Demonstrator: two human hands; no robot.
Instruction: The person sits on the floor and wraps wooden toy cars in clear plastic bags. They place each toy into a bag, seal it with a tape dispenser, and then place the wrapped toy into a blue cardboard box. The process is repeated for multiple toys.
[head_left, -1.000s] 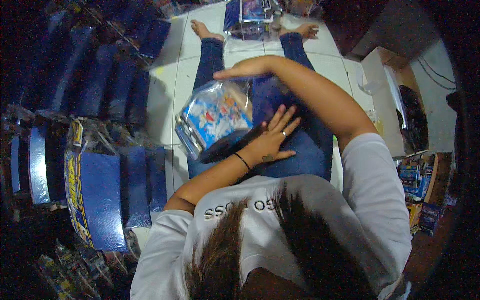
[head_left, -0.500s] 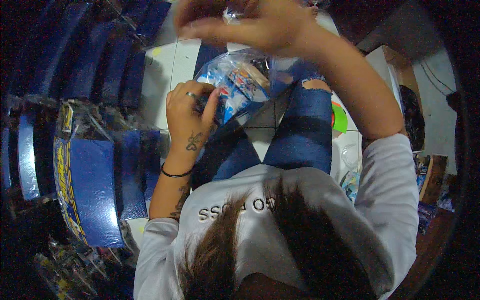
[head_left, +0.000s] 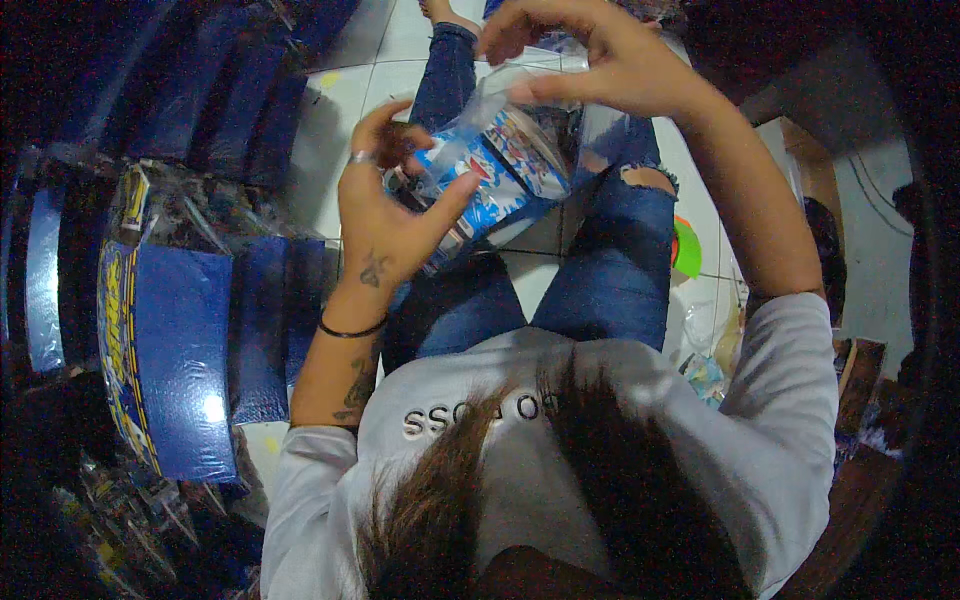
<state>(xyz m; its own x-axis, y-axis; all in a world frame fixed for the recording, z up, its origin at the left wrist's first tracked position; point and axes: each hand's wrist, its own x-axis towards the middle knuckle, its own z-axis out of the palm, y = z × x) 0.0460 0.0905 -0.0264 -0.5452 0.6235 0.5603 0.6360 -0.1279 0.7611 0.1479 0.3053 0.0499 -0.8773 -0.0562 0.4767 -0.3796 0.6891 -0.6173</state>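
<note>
Left hand [head_left: 385,215]: wrapped around the lower end of the blue-and-white packet [head_left: 490,190], thumb on its front.
Right hand [head_left: 590,55]: pinching the packet's clear plastic top edge.
Packet: held tilted above the knees in jeans [head_left: 610,270].
Left side: blue boxes [head_left: 170,350] stacked close by.

Two hands [head_left: 385,215], one clear packet [head_left: 495,175]

Blue-and-white printed package [head_left: 500,185] in clear plastic wrap is sitting tilted above the lap, long axis running lower-left to upper-right. A clear plastic flap at its upper end is sticking up. Glossy film is catching glare; print too blurred to tell.
</note>
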